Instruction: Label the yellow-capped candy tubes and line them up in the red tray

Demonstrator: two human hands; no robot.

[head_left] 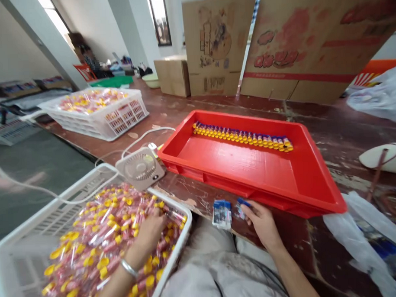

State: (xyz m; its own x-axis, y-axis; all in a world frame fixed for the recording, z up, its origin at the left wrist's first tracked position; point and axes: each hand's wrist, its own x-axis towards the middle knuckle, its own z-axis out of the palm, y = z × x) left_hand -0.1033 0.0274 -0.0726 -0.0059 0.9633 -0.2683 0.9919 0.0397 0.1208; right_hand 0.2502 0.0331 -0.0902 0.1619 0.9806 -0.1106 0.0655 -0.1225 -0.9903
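My left hand (151, 230), with a metal bracelet on the wrist, reaches into a white crate (175, 249) full of pink wrapped tubes with yellow caps (100, 243); its fingers curl down among them. My right hand (260, 220) rests at the table edge, fingers pinching a small blue-and-white packet (240, 207), beside a stack of similar packets (221, 213). Just beyond stands a red tray (250, 164) with one row of yellow-capped tubes (243, 137) along its far wall.
A small white fan (140, 168) with a cable sits between crate and tray. A second white crate of tubes (95, 108) stands at the far left. Cardboard boxes (278, 41) line the back. Plastic bags (363, 242) lie at the right.
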